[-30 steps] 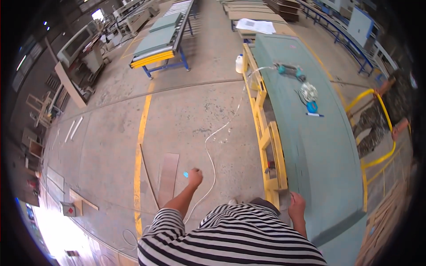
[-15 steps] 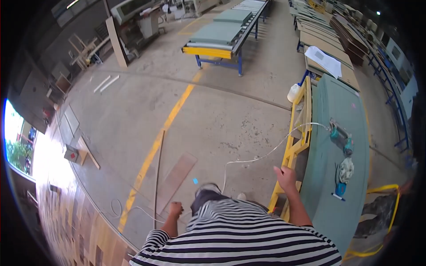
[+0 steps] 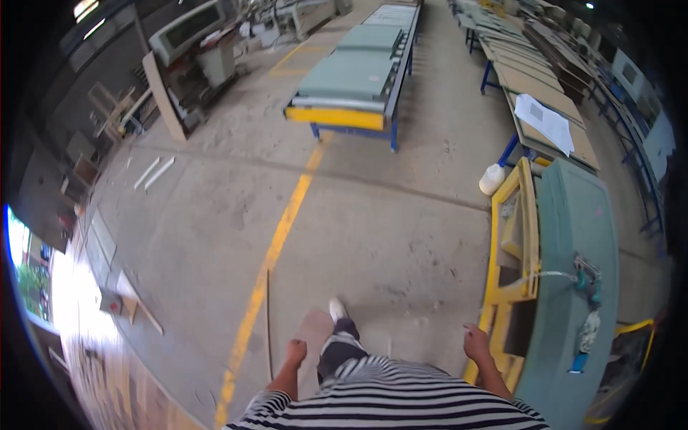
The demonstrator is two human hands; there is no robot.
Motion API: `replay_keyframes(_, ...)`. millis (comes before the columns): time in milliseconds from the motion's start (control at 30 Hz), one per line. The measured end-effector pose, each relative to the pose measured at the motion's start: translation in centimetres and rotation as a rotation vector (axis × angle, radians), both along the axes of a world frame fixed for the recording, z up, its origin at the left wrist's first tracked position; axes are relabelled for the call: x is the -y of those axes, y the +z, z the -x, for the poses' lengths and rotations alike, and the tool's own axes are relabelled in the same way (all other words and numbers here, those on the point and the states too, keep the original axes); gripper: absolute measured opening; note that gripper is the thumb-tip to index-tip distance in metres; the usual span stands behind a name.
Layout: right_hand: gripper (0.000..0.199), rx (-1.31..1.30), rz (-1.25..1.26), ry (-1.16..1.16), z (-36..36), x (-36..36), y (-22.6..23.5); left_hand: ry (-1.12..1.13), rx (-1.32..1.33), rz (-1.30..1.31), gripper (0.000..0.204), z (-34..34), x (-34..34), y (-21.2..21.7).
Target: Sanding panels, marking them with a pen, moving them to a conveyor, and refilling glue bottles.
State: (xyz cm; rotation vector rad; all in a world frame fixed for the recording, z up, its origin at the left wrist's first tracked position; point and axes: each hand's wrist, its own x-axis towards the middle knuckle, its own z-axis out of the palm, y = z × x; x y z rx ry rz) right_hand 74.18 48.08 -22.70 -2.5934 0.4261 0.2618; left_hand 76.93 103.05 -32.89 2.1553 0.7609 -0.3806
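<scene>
My left hand [image 3: 296, 353] hangs low in front of me, its fingers curled into a loose fist with nothing visible in it. My right hand [image 3: 476, 342] is loosely closed with the thumb side up, and it too looks bare. It hovers left of a yellow frame [image 3: 533, 236], apart from it. Beside that frame lies a stack of grey-green panels [image 3: 566, 215]. On the stack rest a teal power tool [image 3: 589, 283], a crumpled whitish cloth [image 3: 590, 326] and a small blue object [image 3: 578, 362]. A pale hose [image 3: 546, 274] runs to the tool.
Ahead stands a roller conveyor [image 3: 335, 118] carrying green panels. Papers [image 3: 543, 122] lie on boards at the right, above a white jug [image 3: 492, 179]. On the floor are a brown sheet [image 3: 314, 326], a thin strip [image 3: 268, 322] and white strips [image 3: 159, 173].
I have stepped, one foot now stretched forward onto the brown sheet's area. The panel stack and yellow frame have shifted right and down in view. Both hands remain bare.
</scene>
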Motion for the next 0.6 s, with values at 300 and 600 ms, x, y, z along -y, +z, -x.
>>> replay_keyframes(300,0.020,0.105,-0.071,-0.288,-16.3,-12.7,-0.5,0.019,0.070,0.308,0.024,-29.0,-7.9,3.4)
replay_keyframes(600,0.036,-0.140,-0.178,-0.503,-31.1,-14.2,-6.6,-0.276,0.136,0.083,0.029,-45.5,-5.6,0.9)
